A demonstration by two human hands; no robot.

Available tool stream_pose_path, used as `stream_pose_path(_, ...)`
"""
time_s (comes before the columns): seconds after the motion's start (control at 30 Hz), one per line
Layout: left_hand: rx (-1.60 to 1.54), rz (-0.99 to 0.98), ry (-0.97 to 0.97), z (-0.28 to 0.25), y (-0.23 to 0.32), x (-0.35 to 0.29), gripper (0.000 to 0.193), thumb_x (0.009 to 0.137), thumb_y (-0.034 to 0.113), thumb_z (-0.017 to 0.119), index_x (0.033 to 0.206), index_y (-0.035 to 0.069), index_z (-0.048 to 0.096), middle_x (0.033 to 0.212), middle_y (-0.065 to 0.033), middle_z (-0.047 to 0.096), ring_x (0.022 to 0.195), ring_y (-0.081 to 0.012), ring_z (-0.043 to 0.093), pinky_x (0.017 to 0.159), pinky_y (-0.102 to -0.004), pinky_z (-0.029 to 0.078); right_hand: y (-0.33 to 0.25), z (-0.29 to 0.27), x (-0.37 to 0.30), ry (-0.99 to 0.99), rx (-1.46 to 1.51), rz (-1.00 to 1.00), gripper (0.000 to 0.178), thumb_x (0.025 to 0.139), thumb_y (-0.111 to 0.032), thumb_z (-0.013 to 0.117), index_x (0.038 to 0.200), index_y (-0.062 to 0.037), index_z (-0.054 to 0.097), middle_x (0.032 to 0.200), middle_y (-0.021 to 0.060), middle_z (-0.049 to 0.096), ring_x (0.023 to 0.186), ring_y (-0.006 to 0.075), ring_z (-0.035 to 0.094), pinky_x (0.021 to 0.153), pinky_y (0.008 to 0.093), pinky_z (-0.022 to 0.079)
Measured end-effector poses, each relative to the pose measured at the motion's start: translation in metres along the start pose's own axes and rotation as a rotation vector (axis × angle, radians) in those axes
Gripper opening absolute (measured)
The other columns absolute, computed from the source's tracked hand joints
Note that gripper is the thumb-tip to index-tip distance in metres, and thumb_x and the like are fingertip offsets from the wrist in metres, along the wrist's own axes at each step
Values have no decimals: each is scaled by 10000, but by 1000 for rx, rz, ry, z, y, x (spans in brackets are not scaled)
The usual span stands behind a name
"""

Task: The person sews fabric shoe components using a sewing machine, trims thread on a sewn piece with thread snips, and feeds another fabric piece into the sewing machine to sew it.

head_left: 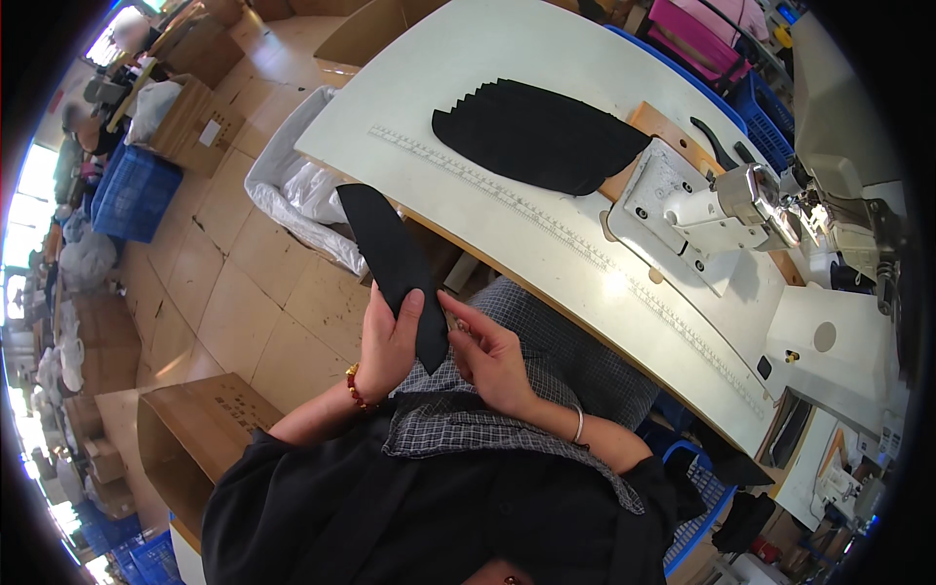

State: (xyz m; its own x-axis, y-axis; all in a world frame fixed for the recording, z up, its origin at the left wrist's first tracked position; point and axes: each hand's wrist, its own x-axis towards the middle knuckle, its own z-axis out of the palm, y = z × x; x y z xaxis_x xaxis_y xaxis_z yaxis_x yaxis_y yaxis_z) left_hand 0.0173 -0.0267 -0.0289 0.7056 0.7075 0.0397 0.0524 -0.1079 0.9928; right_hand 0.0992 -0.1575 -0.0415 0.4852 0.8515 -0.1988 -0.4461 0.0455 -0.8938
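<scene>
A long, curved black fabric piece (392, 255) is held up over my lap, off the table's near edge. My left hand (388, 331) grips its lower part, thumb lying across the face and fingers behind. At the right edge of that piece is my right hand (487, 359), fingers bent and drawn together. A small thing seems to sit between its thumb and forefinger, too small to make out. On the white table (390, 83) lies a fanned stack of similar black fabric pieces (536, 136), beside the sewing machine (717, 214).
A ruler strip (507, 195) runs along the tabletop. Black-handled scissors (715, 143) lie behind the machine plate. Left of the table stands a white-lined bin (268, 180); an open cardboard box (195, 429) is at my left. Blue baskets (702, 487) are at lower right.
</scene>
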Motion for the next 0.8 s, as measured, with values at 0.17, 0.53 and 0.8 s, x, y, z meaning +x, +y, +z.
stream_pose_path(0.17,-34,-19,-34,-3,1,5,301,985,121,494,1247,-19,444,1040,-84,591,912,-134,553,797,-276,467,-1,-4,1,118,121,26,463,971,-47,498,1426,-102,429,723,-42,421,510,12,371,429,175,331)
stream_pose_path(0.53,-99,-116,-138,-16,7,5,226,979,125,517,1160,-12,517,961,-26,612,835,-74,557,732,-231,472,-3,-3,0,-30,188,56,560,981,-85,496,1494,-131,276,800,-18,492,511,22,394,418,173,312)
stream_pose_path(0.8,-148,-296,-382,-41,16,-1,218,966,115,539,1139,-19,540,951,-1,615,836,-48,551,738,-218,468,-5,-3,4,-104,298,122,583,983,-113,506,1505,-176,252,759,-21,460,517,34,380,437,180,325)
